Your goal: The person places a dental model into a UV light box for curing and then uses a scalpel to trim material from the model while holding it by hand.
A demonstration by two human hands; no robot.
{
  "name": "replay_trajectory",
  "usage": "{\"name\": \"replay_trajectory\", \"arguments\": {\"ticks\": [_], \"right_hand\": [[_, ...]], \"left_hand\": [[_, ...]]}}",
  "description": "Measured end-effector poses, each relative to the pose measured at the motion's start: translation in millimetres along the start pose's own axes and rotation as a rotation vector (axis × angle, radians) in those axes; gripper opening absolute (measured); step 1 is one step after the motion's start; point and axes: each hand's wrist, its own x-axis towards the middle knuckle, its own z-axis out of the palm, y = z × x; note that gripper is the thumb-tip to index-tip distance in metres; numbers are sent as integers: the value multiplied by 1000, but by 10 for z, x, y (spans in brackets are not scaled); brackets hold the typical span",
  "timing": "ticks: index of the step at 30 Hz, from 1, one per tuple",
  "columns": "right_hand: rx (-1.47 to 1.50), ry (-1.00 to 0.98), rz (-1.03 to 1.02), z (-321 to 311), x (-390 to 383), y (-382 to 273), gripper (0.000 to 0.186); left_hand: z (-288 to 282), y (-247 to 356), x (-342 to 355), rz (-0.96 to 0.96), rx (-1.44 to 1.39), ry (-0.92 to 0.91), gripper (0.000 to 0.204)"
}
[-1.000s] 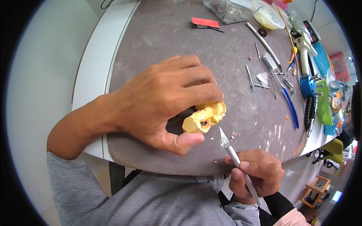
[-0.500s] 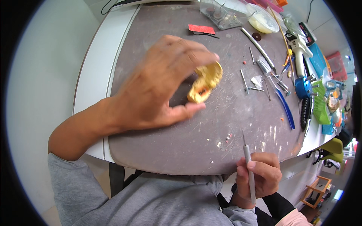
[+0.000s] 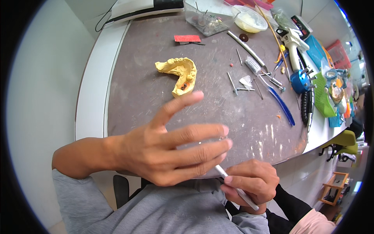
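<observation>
A slim silver-handled tool (image 3: 237,190) is being gripped in the clenched fingers of the right hand (image 3: 249,186) just past the near edge of the scuffed grey tabletop (image 3: 148,46). The left hand (image 3: 163,150) is being held above that edge, fingers spread and grasping nothing. A yellow, horseshoe-shaped dental cast (image 3: 180,74), chalky and toothed, is being left alone toward the far left, bare tabletop surrounding it, while metal instruments (image 3: 253,74) are being kept along the right edge.

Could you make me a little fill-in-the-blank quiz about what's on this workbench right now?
1. The dental cast on the grey table is coloured ____.
2. The thin metal tool is held by the ____ hand.
3. The left hand is open and holds ____.

Missing words: yellow; right; nothing
</observation>
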Motion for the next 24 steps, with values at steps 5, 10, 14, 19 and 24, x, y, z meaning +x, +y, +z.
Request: {"name": "replay_trajectory", "arguments": {"ticks": [5, 10, 14, 19, 24], "right_hand": [[31, -79, 8, -12, -7, 25, 25], [27, -93, -45, -12, -40, 59, 25], [34, -78, -76, -2, -69, 79, 24], [-11, -72, -125, -25, -92, 81, 22], [-80, -93, -117, -86, -75, 56, 12]], "left_hand": [[4, -46, -46, 65, -35, -51, 8], [-55, -91, -21, 99, -51, -122, 9], [-30, -64, -49, 136, -21, -64, 8], [-48, -43, -37, 188, 42, -64, 6], [-83, -27, -20, 197, 83, -107, 7]]}}
